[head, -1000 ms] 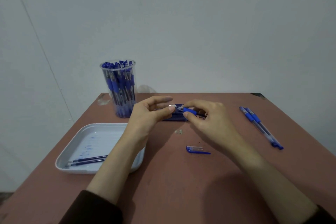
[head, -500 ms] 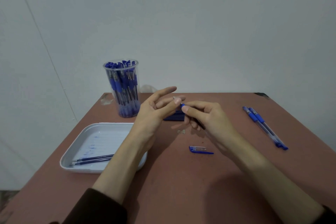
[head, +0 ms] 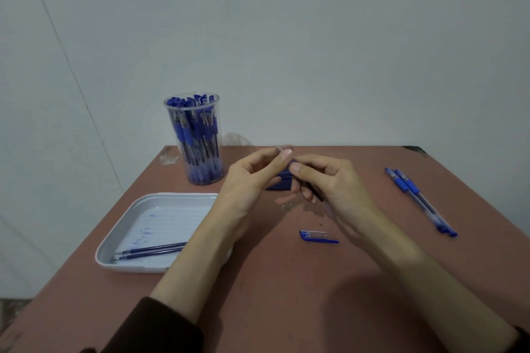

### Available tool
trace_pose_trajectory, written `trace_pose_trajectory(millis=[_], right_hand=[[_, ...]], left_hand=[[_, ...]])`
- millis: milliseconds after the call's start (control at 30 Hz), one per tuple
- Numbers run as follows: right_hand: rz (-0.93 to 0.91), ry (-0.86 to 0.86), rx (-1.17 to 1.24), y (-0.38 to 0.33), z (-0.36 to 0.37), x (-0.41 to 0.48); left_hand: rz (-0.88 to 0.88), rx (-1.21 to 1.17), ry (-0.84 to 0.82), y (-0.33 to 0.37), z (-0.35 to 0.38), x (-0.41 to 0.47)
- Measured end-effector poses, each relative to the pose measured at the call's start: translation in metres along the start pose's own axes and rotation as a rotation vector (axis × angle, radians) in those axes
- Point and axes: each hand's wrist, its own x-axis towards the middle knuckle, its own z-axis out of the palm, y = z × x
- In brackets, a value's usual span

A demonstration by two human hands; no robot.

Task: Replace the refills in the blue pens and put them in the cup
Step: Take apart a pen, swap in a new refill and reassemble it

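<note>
Above the middle of the table my right hand (head: 329, 180) grips a blue pen (head: 317, 195) by its barrel, tip end pointing up to the left. My left hand (head: 252, 175) pinches the small tip piece (head: 279, 149) at that pen's front end with thumb and fingers. A stack of blue refills (head: 279, 182) lies on the table behind my hands, mostly hidden. The pen's blue cap (head: 317, 236) lies in front of my right hand. A clear cup (head: 198, 137) full of blue pens stands at the back left. Two blue pens (head: 418, 200) lie at the right.
A white tray (head: 120, 261) at the left front holds two used refills (head: 149, 251) and ink stains. The brown table (head: 286, 295) ends at a grey wall behind. A crumpled clear wrapper (head: 236, 139) lies behind the cup.
Both hands rose a little off the table. My left hand opened its fingers half a second ago and now pinches the pen's tip end again.
</note>
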Motion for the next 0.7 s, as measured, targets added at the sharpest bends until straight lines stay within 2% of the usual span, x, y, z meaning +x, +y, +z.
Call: trace_pose_trajectory(millis=[133,333,567,700], right_hand=[[0.009,0.034,0.045,0.0003,-0.0029,0.0025],[0.024,0.029,-0.036,-0.0018,-0.0005,-0.0014],[0.172,-0.126,0.259,-0.0039,0.0033,-0.0015],[0.151,-0.051,0.112,-0.0037,0.0023,-0.0016]], left_hand=[[0.002,-0.03,0.048,0.0008,-0.0028,0.0012],[0.013,-0.007,0.006,0.0019,-0.002,0.0001],[0.018,-0.061,-0.047,0.0042,-0.0007,-0.0011],[0.016,-0.109,0.037,0.0036,-0.0023,-0.0005]])
